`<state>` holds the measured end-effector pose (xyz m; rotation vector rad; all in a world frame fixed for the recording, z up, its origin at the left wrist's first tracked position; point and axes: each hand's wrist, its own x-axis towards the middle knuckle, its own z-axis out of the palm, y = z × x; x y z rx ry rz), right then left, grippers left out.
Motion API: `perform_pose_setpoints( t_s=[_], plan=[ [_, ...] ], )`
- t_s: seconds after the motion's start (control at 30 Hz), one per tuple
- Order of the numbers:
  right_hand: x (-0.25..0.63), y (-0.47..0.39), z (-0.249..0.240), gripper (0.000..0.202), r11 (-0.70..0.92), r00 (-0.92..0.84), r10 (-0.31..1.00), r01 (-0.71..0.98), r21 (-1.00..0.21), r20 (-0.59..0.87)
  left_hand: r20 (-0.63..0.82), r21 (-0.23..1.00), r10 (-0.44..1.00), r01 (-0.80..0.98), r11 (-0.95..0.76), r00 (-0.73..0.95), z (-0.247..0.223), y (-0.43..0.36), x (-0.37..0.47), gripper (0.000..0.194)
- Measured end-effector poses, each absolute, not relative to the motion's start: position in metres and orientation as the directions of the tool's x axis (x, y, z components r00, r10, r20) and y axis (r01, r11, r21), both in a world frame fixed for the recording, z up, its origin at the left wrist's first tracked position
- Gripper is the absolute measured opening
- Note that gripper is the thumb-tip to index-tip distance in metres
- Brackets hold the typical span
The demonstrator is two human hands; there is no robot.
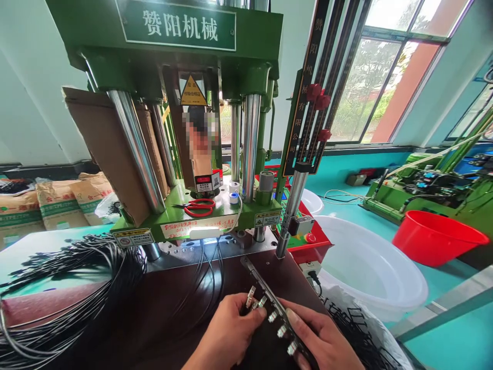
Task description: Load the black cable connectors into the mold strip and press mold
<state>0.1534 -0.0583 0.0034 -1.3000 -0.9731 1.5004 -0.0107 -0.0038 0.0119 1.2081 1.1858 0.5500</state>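
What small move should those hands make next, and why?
Probably the left hand should press its small metal piece onto the dark bar: similar pieces line the bar's nearer part, and the right hand holds it.

"What's on the left, from your remote seat?"
"My left hand [234, 325] is pinched, thumb and index finger bent close together."
"And the right?"
"My right hand [322, 333] grips near it, thumb stretched toward the left."
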Motion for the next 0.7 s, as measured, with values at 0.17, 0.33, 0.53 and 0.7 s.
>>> perform_pose_setpoints(
  t_s=[0.17,0.33,0.53,0.7],
  plan=[
    [0.153,-0.059,0.009,0.067,-0.309,-0.066,0.95,-0.086,-0.947,-0.304,-0.434,0.896,0.837,0.252,0.365,0.333,0.012,-0.006,-0.012,0.036],
    [0.156,-0.057,0.009,0.072,-0.324,-0.107,0.941,-0.028,-0.945,-0.32,-0.424,0.903,0.845,0.227,0.366,0.325,0.011,-0.005,-0.011,0.039],
    [0.153,-0.058,0.001,0.067,-0.232,-0.09,0.969,-0.002,-0.973,-0.231,-0.449,0.893,0.822,0.166,0.418,0.351,0.01,-0.003,-0.012,0.037],
    [0.145,-0.061,0.003,0.07,-0.243,-0.04,0.969,0.028,-0.97,-0.244,-0.39,0.92,0.86,0.095,0.381,0.328,0.004,-0.003,-0.011,0.037]
  ],
)
